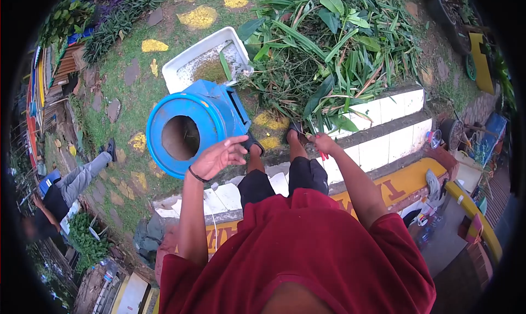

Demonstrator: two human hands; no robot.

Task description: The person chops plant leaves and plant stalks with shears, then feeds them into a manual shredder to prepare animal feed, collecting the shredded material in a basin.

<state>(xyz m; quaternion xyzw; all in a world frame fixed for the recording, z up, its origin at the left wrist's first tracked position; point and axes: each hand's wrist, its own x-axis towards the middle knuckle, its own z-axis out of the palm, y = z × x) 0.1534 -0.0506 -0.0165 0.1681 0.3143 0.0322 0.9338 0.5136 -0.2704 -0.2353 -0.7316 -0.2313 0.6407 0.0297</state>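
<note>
My left hand (220, 158) is raised with its fingers apart, holding nothing, a dark band around its wrist. It overlaps the edge of a blue drum-like machine (159, 116) with a round opening facing up. My right hand (324, 143) is closed around red-handled shears (323, 156); the red handle ends poke out below the fist, and the front end is mostly hidden. Just beyond that hand lies a large heap of cut green leaves and stems (339, 56). Behind the blue machine, a white tub (181, 62) holds fine chopped bits and one long leaf.
White-tiled steps (378, 149) run beside my legs, with a yellow lettered ledge (405, 182) nearer me. Yellow-painted stones (197, 18) dot the grass. Another person (71, 188) is at the far left. Potted plants and a blue container (487, 133) stand at the right.
</note>
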